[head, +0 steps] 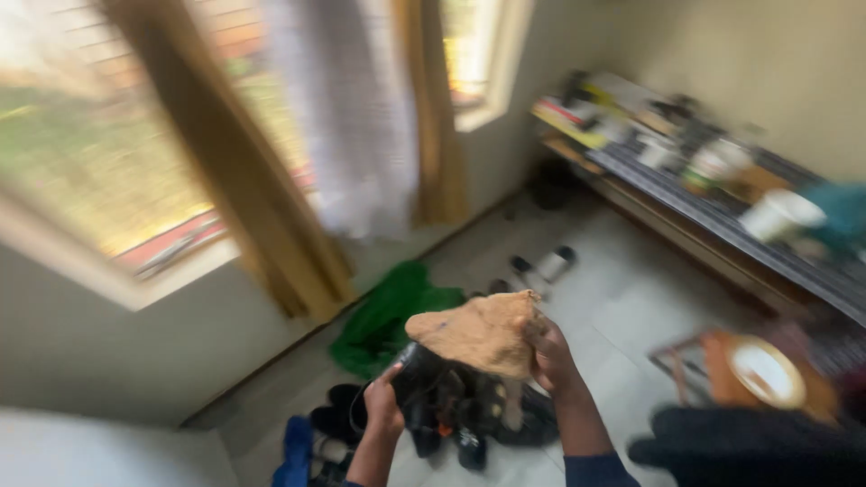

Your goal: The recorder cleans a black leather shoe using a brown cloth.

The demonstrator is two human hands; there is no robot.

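Both hands are raised in front of the body, above the floor (622, 298). The left hand (383, 406) is closed around the lower edge of a dark, shoe-like object (433, 383); the fingers wrap its near side. The right hand (548, 353) pinches a tan cloth (474, 335) at its right edge, and the cloth lies draped over the top of the dark object, touching it.

Progress, as judged from this view: the cloth is in contact with the dark object, so the handling of the object with the cloth is under way. Whether any part of the object's surface has been covered by the cloth work cannot be determined; no difference in finish is visible.

Directly below the hands, more dark footwear (505, 424) lies in a loose group on the floor. A green cloth (388, 316) lies on the floor against the wall under the window (108, 171). A cluttered shelf (722, 216) runs along the right wall.

Limits of the view: the frame is strongly motion-blurred. The exact kind of the held object is uncertain. The items on the shelf cannot be identified. The round object at lower right and the dark mass beneath it are cut off and unclear.
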